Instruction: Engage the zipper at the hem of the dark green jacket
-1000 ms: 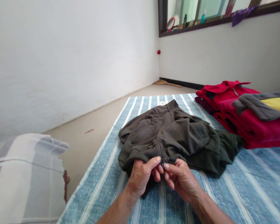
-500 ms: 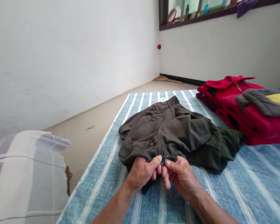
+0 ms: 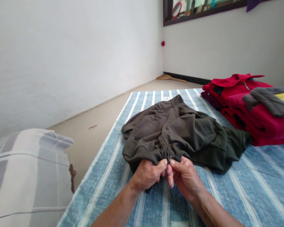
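Observation:
A dark olive zip jacket [image 3: 156, 126] lies rumpled across the blue-and-white striped cloth [image 3: 101, 176], its collar end pointing away from me. My left hand [image 3: 148, 173] pinches the near hem at the left side of the zip. Close beside it, my right hand [image 3: 185, 175] pinches the hem on the other side, thumb and forefinger by the zipper's bottom end. A small metal zipper slider [image 3: 170, 156] shows just above the fingertips. Whether the zip's two ends are joined is hidden by my fingers.
Folded red garments [image 3: 269, 123] are stacked at the right, with a grey and yellow piece [image 3: 267, 99] on top. A grey-and-white covered bundle [image 3: 26, 176] stands at the left. A broom [image 3: 171, 78] lies on the floor by the far wall.
Both hands stay at the jacket's hem with nearly the same pinch. The whole view has shifted slightly, and the fingertips sit a little closer together around the zip's end.

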Demonstrator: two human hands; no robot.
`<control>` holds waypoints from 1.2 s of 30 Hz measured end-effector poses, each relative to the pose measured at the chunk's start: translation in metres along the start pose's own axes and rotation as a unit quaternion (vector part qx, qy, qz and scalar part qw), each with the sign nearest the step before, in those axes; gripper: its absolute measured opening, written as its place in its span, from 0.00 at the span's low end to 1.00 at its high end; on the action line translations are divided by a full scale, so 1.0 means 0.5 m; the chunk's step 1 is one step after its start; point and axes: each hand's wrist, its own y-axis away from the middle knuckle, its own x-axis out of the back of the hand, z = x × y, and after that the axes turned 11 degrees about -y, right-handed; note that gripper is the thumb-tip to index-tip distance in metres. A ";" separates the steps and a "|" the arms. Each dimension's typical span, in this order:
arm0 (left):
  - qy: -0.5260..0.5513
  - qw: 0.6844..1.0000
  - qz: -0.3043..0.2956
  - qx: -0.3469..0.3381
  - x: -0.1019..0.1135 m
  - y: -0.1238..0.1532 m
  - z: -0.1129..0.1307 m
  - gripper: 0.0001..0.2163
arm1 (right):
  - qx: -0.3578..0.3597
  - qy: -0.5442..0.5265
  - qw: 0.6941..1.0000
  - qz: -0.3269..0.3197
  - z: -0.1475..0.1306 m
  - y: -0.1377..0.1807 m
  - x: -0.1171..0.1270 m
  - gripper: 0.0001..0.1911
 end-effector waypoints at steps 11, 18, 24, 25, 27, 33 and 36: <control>0.158 0.986 -0.020 -0.048 0.001 -0.019 -0.023 0.20 | 0.001 0.006 1.000 -0.021 -0.014 -0.002 -0.014 0.22; 0.211 0.977 -0.005 -0.020 -0.009 -0.019 -0.029 0.20 | -0.004 -0.013 1.000 -0.025 -0.010 0.001 -0.012 0.22; 0.204 0.979 -0.014 -0.016 -0.008 -0.018 -0.029 0.19 | -0.008 0.008 1.000 -0.025 -0.012 0.003 -0.009 0.18; 0.197 0.980 -0.014 -0.016 -0.007 -0.017 -0.027 0.19 | -0.008 0.011 1.000 -0.024 -0.012 0.003 -0.010 0.18; 0.175 0.984 -0.011 -0.016 -0.005 -0.016 -0.023 0.19 | -0.009 0.014 1.000 -0.023 -0.013 0.003 -0.011 0.18; 0.073 0.997 -0.013 -0.001 0.004 -0.008 -0.014 0.20 | 0.010 0.028 0.999 -0.021 -0.010 0.004 -0.013 0.19; 0.043 0.999 -0.005 0.011 0.003 -0.005 -0.012 0.19 | 0.014 0.036 0.999 -0.013 -0.008 0.005 -0.013 0.20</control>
